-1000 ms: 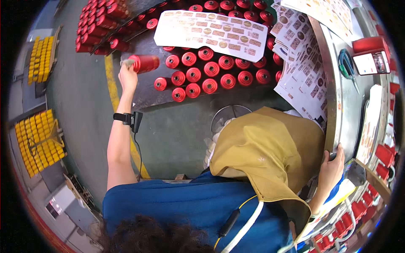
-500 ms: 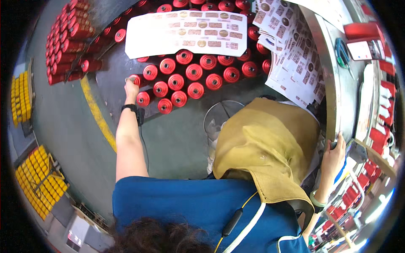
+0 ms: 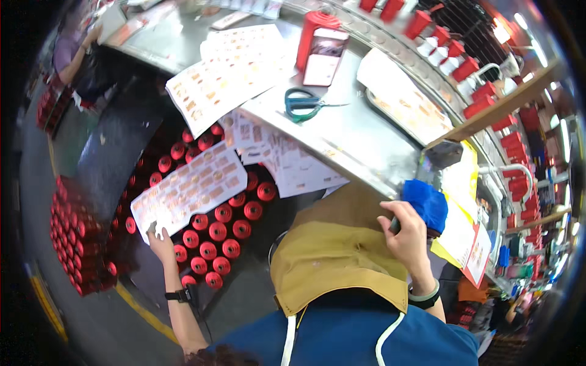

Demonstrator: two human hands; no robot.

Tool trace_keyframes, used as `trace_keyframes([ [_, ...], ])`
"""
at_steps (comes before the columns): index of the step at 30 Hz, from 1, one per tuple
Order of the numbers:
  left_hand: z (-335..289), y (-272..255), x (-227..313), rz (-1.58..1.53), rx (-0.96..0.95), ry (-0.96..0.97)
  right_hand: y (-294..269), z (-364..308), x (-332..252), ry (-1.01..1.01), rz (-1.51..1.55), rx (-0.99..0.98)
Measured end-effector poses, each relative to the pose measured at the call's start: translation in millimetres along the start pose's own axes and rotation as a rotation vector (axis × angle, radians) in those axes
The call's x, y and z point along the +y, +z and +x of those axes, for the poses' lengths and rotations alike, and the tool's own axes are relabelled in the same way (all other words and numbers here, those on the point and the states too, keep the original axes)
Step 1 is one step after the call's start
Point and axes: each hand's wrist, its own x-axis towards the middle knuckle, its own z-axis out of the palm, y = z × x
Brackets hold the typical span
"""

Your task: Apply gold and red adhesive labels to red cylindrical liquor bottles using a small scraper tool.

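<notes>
My left hand (image 3: 161,245) is at the near left corner of a white sheet of printed labels (image 3: 189,188), thumb and finger spread apart at its edge. That sheet lies across rows of red cylindrical rollers (image 3: 218,230) with dark centre holes. My right hand (image 3: 408,236) is curled closed around a small dark object (image 3: 395,226), mostly hidden by the fingers, whose kind I cannot make out. It is above my tan apron (image 3: 336,256), beside a blue cloth (image 3: 425,206) at the bench edge.
On the metal bench (image 3: 360,143) are green-handled scissors (image 3: 302,105), a phone (image 3: 326,58) leaning on a red cylinder (image 3: 314,27), and more label sheets (image 3: 226,76). Stacked red rollers (image 3: 76,235) stand at left. A person (image 3: 73,58) is at far left. Red parts (image 3: 482,91) line the right.
My view has turned toward the bench. My left hand has left a red roller and reached the label sheet. My right hand has come off the bench edge and over the apron.
</notes>
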Motion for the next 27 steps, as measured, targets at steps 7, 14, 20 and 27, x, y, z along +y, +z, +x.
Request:
trace_keyframes([
  [7, -43.3, 55.0, 410.1, -0.502, -0.337, 0.640, -56.2, -4.7, 37.7, 0.107, 0.295, 0.096],
  [14, -142.0, 120.1, 559.7, -0.529, -0.488, 1.087, -181.1, 33.2, 215.1, 0.280, -0.020, 0.469],
  [20, -212.4, 165.6, 591.6, -0.574, -0.587, 1.059, -240.1, 119.6, 406.6, 0.372, -0.459, 0.387],
  [27, -224.1, 204.7, 605.2, -0.469, -0.620, 1.007, -266.5, 209.6, 553.8, 0.668, -0.606, 0.433],
])
